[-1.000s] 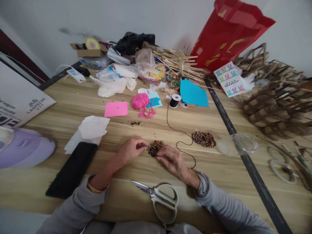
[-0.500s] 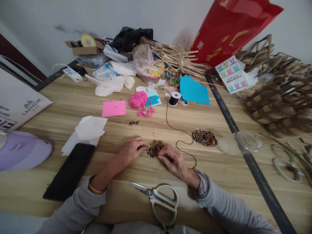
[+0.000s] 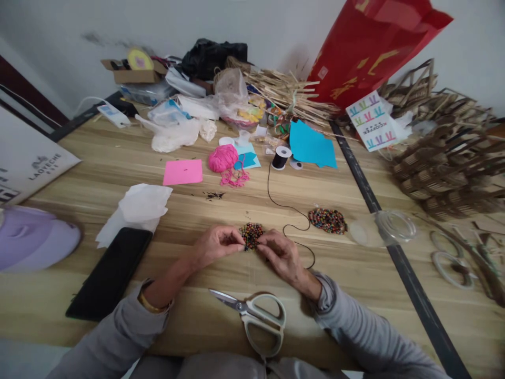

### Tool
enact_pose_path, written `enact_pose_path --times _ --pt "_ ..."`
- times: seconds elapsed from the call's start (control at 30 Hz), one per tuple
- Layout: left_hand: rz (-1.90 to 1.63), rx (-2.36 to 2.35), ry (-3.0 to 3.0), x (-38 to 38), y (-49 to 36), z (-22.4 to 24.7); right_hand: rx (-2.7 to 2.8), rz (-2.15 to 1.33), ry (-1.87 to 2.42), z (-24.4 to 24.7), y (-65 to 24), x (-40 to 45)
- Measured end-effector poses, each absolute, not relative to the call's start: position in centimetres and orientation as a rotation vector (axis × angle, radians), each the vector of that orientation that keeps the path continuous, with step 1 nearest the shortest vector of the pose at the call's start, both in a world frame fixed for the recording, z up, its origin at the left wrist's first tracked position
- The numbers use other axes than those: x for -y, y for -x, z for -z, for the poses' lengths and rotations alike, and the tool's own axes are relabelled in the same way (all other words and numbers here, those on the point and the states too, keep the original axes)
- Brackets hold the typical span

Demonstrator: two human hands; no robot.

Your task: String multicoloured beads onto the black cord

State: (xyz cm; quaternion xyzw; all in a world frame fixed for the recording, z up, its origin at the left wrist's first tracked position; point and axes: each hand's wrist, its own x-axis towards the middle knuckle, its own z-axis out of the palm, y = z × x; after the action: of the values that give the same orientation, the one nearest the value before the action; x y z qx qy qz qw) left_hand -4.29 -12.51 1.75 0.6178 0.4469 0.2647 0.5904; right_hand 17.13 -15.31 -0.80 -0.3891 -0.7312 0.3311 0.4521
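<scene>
A small heap of multicoloured beads [image 3: 251, 235] lies on the wooden table between my hands. My left hand [image 3: 216, 245] is at its left edge, thumb and fingers pinched together; whatever they hold is too small to make out. On the right side of the heap, my right hand [image 3: 281, 256] is also closed in a pinch, its contents hidden. A second bunch of beads [image 3: 328, 220] rests to the right. Black cord [image 3: 290, 226] runs from a spool [image 3: 281, 158] down beside my right hand. Scissors [image 3: 256, 318] lie nearer my body, blades pointing left.
A black phone-like slab [image 3: 110, 273] and white paper [image 3: 136, 210] lie left, beside a purple cap [image 3: 37, 239]. Pink yarn [image 3: 223, 158], pink paper [image 3: 182, 172] and blue paper [image 3: 311, 145] sit farther back. Clear tubing [image 3: 395, 228] and woven baskets [image 3: 442, 168] are right.
My left hand has moved slightly, its thumb and fingers now pinched at the front left of the heap. My right hand remains beside the beads. The whole view has shifted a little.
</scene>
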Motion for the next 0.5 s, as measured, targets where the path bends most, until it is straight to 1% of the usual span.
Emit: enact_pose_path --times 0.2,0.5 --pt "-0.597 -0.903 -1.365 12.7 3.8 -0.7 1.999 -0.621 0.825 0.3 -16.9 15.5" --pt "-0.617 -0.86 -1.306 12.6 3.7 -0.1 2.063 -0.555 0.794 -0.2 -16.6 15.3"
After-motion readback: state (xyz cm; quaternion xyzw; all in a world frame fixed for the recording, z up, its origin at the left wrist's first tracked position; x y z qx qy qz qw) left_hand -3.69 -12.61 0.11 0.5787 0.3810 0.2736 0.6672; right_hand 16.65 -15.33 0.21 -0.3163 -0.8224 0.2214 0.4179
